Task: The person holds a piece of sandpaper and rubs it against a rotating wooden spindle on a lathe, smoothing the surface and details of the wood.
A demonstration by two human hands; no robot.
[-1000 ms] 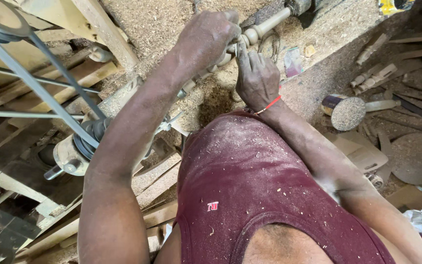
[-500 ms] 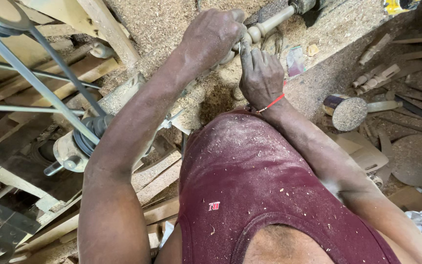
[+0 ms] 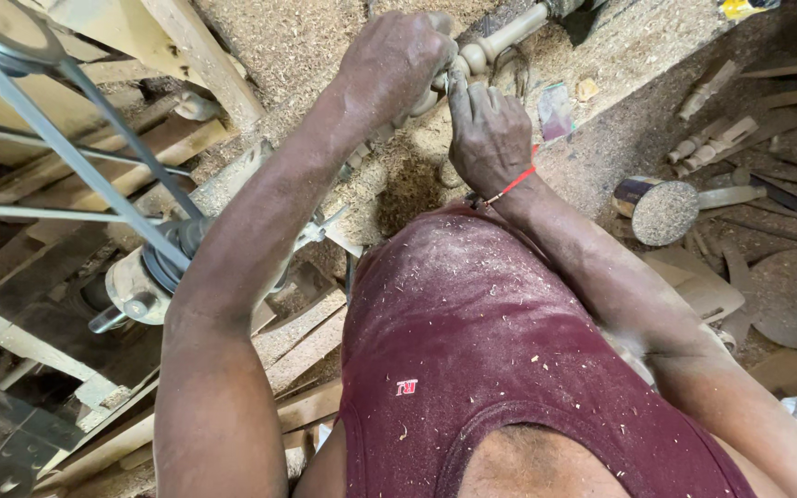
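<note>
From the head view I see my left hand [image 3: 397, 63] wrapped down over the spindle [image 3: 500, 39], a pale turned wooden piece lying across the sawdust-covered lathe bed, while my right hand [image 3: 486, 134] sits just below it, fingers closed on a thin tool [image 3: 455, 77] whose tip meets the wood. I judge the spindle light, stiff and smooth, its narrow turned necks prone to snap, so the thick plain stretches beside the left hand are where to grip. Left of the spindle run a belt [image 3: 66, 152] and pulley [image 3: 145, 277], to its right lie a dust-filled tin [image 3: 661, 210] and offcuts [image 3: 717, 138], and loose sawdust [image 3: 325, 37] crowds the bed around it.
</note>
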